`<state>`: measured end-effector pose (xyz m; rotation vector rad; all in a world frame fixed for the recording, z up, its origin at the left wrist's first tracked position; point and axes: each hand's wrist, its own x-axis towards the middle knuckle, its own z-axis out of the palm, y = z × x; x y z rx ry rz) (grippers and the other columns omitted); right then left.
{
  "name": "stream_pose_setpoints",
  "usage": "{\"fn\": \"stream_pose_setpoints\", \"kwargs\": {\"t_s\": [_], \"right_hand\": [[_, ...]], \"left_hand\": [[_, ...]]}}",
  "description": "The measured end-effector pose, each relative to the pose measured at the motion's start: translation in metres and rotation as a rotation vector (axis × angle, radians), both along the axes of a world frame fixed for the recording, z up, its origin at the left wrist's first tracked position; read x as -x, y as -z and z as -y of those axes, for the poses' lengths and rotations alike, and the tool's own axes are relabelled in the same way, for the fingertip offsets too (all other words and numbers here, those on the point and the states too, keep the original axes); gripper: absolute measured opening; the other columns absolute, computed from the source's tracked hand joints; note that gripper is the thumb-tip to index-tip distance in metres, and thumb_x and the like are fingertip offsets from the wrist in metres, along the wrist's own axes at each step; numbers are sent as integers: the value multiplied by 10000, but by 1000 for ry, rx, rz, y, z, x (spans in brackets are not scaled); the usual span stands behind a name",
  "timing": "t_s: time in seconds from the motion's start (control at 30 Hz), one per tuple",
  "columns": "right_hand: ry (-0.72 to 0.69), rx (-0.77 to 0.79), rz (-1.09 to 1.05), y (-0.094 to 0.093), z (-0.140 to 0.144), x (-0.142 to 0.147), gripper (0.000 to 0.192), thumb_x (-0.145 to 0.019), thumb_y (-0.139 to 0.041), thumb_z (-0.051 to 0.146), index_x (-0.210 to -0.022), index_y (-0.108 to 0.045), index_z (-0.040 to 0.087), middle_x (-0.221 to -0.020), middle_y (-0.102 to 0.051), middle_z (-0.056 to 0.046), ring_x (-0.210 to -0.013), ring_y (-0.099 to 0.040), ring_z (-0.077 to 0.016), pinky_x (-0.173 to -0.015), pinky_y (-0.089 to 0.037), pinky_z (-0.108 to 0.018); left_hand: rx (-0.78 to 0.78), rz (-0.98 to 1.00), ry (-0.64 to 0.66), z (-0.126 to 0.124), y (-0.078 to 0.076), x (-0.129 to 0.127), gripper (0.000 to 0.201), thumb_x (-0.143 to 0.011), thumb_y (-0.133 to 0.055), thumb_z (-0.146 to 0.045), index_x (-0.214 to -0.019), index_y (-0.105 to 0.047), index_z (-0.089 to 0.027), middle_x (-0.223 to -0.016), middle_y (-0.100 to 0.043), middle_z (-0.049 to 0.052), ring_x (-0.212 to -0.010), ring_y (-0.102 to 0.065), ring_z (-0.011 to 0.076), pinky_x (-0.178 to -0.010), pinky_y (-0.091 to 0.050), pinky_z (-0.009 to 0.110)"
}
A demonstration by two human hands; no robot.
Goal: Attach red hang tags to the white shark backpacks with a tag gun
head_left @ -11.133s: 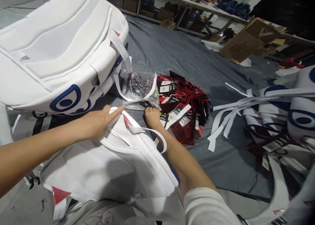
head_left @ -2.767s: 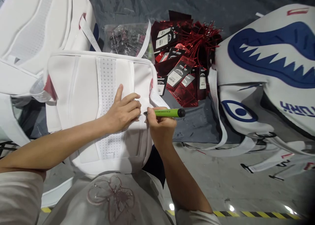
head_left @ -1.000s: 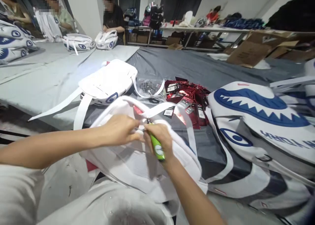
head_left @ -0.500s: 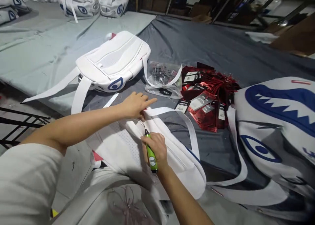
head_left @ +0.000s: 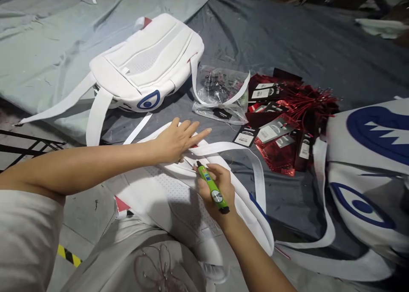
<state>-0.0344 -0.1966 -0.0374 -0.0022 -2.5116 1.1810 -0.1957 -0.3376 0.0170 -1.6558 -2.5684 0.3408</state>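
A white backpack [head_left: 179,198] lies back side up against my lap at the table's near edge. My left hand [head_left: 179,138] rests flat on its top edge, fingers spread, pressing down where a white strap [head_left: 230,149] loops off. My right hand [head_left: 217,187] grips a green pen-like tool [head_left: 211,190], its dark tip pointing at the bag's seam just below my left hand.
A second white backpack [head_left: 143,66] with a blue eye lies behind. To the right are a clear plastic bag [head_left: 222,94] of small parts, a heap of red and black hang tags [head_left: 281,121], and a shark-print bag [head_left: 370,164]. Grey cloth [head_left: 287,41] covers the table.
The view has tilted down and drawn nearer. My left hand has spread flatter on the bag's top edge. My right hand with the green tool has shifted slightly right along the seam.
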Motion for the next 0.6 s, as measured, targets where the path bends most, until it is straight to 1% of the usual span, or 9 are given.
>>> {"fn": "stream_pose_setpoints", "kwargs": {"t_s": [0.07,0.13,0.27,0.3,0.33,0.4,0.47,0.53,0.6], "right_hand": [[2,-15,62,-8,-4,4,255,-901,-570,293,-1153,-562,254,-982,-757,-24,-882,-727,-224,-788,-551,-351],[-68,-72,85,-19,-9,10,173,-894,-602,290,-1059,-637,251,-981,-760,-27,-869,-725,-220,-812,-543,-350],[-215,-99,201,-37,-18,22,206,-909,-628,288,-1097,-694,239,-1041,-761,-27,-914,-727,-215,-830,-540,-343],[-226,-107,221,-38,-19,23,213,-915,-627,295,-1106,-698,232,-1051,-760,-32,-926,-727,-219,-836,-540,-348],[-232,-119,227,-38,-20,25,220,-921,-627,310,-1109,-702,222,-1059,-759,-42,-942,-726,-226,-844,-540,-356],[-246,-143,221,-36,-20,26,260,-932,-631,361,-1123,-704,201,-1089,-752,-67,-987,-717,-247,-868,-538,-381],[-270,-150,221,-33,-20,27,317,-940,-628,416,-1148,-700,188,-1115,-745,-85,-1024,-707,-262,-885,-538,-402],[-270,-139,227,-32,-19,27,333,-955,-606,426,-1166,-693,184,-1132,-740,-89,-1045,-702,-260,-902,-539,-410],[-251,-136,224,-33,-18,28,299,-963,-593,385,-1163,-689,183,-1137,-738,-86,-1052,-702,-250,-915,-543,-404]], "left_hand": [[-17,-7,4,1,-1,-1,1035,-798,-744,-470,-1594,-163,-156,-1529,-375,215,-1255,-474,350,-1011,-410,497],[-18,1,7,1,0,-1,1005,-819,-721,-465,-1594,-162,-154,-1549,-347,213,-1298,-445,352,-1031,-397,501],[47,15,2,-4,4,2,1143,-764,-766,-495,-1608,-50,-211,-1636,-158,212,-1467,-232,405,-1124,-274,598],[62,18,4,-6,6,4,1188,-736,-788,-506,-1608,-28,-233,-1645,-121,208,-1479,-201,416,-1130,-251,618],[66,22,11,-7,7,5,1214,-718,-801,-512,-1608,-18,-250,-1647,-113,206,-1469,-219,423,-1125,-256,625],[43,34,27,-10,11,7,1175,-742,-786,-490,-1608,-27,-260,-1627,-184,210,-1389,-350,414,-1083,-326,597],[3,40,34,-11,13,8,1040,-819,-715,-428,-1609,-61,-254,-1585,-290,208,-1281,-460,385,-1032,-382,559],[-25,40,38,-10,15,7,899,-884,-627,-362,-1607,-106,-244,-1554,-351,198,-1240,-489,374,-1012,-397,552],[-42,35,52,-8,15,6,818,-914,-573,-338,-1603,-147,-230,-1561,-347,193,-1270,-469,385,-1012,-396,562]]}}
